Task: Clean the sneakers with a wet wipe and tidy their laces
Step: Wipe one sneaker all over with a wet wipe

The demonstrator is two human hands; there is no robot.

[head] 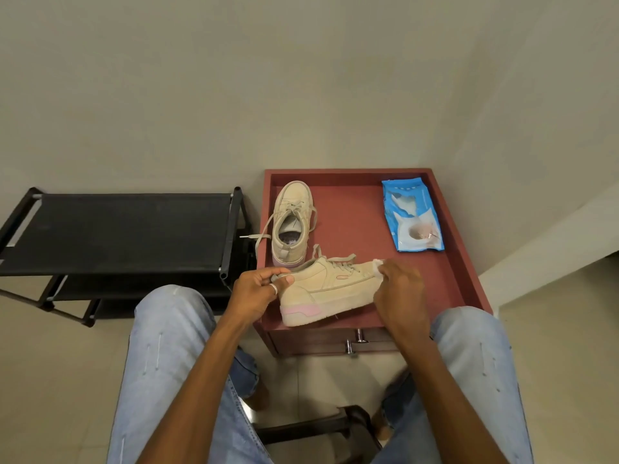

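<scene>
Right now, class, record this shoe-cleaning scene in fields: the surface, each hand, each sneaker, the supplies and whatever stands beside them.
surface: red cabinet, top with a raised rim
near sneaker: heel to the left, toe to the right
left hand: grips the near sneaker's heel
right hand: holds a white wipe at the toe
far sneaker: upright, laces loose, one trailing past the cabinet's left edge
supplies: blue wipes packet, back right
beside: black rack, left of the cabinet

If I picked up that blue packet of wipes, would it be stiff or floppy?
Probably floppy: the blue packet looks like soft, wrinkled film lying flat on the red cabinet top. It would likely sag at both ends. Its shiny skin may feel slippery.
</scene>
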